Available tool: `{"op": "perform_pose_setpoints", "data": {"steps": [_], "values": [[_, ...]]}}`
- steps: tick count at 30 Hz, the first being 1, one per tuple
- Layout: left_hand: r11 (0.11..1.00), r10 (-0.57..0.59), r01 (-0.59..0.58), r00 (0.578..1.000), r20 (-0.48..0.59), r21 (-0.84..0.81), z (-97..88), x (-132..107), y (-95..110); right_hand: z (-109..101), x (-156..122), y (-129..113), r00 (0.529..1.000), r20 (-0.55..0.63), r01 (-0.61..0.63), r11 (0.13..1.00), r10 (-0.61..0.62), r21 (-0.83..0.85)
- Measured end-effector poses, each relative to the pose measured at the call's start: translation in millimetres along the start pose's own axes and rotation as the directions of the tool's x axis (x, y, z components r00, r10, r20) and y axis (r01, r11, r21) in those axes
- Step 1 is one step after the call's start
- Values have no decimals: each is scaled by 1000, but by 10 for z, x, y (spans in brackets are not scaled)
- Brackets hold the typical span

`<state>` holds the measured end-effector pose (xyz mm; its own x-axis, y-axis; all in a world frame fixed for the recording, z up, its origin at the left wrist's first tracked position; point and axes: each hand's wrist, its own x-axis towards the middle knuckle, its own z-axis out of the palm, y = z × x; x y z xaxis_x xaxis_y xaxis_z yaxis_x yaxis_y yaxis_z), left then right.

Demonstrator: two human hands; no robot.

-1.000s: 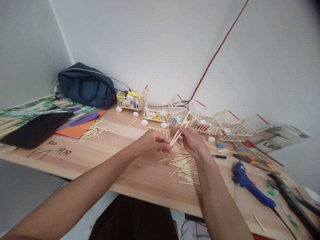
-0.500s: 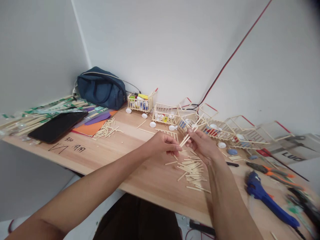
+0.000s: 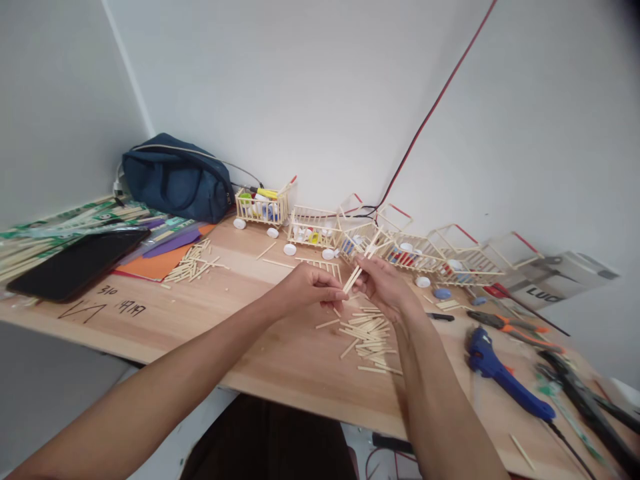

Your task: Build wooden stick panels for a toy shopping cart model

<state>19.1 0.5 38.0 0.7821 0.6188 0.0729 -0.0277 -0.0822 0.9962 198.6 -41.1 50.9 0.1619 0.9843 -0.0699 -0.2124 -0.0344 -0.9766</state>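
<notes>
My left hand (image 3: 307, 288) and my right hand (image 3: 383, 285) meet above the wooden table (image 3: 260, 340), both pinching a small bundle of thin wooden sticks (image 3: 356, 272) that points up and away. The fingers of both hands are curled closed on the bundle. Just below the hands lies a loose pile of short cut sticks (image 3: 367, 333). Behind the hands stands a row of small stick-built carts (image 3: 380, 240) with white bottle-cap wheels along the wall.
A dark blue bag (image 3: 175, 179) sits in the far left corner, beside a black tablet (image 3: 75, 261), coloured paper and another stick pile (image 3: 193, 263). A blue glue gun (image 3: 500, 373), pliers (image 3: 510, 323) and other tools lie at the right. A red cable (image 3: 430, 110) runs up the wall.
The view swung right, then back left. My hands stay together on the stick bundle, which sits slightly lower in my fingers than a second ago.
</notes>
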Motion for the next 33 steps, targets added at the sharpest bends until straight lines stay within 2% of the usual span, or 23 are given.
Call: {"op": "perform_pose_setpoints", "data": {"steps": [3,11,15,18,26,33], "values": [[1000,-5,5,1000,26,-31,-10,-7,12,1,-2,-17,1000,-28,15,1000,-14,13],[996,61,-55,994,-90,66,32,-21,26,24,-9,-14,1000,7,13,999,-14,36],[994,96,-89,989,-110,68,25,-22,4,26,-14,-37,1000,4,9,999,-9,37],[996,79,-76,993,-84,36,-1,-12,2,25,-21,-48,1000,10,26,999,-27,42],[995,-78,79,997,18,-68,-65,31,-15,46,-8,-8,997,-4,81,996,-81,-27],[1000,-32,32,999,16,0,-115,53,-81,68,-2,37,994,-15,110,990,-111,-86]]}}
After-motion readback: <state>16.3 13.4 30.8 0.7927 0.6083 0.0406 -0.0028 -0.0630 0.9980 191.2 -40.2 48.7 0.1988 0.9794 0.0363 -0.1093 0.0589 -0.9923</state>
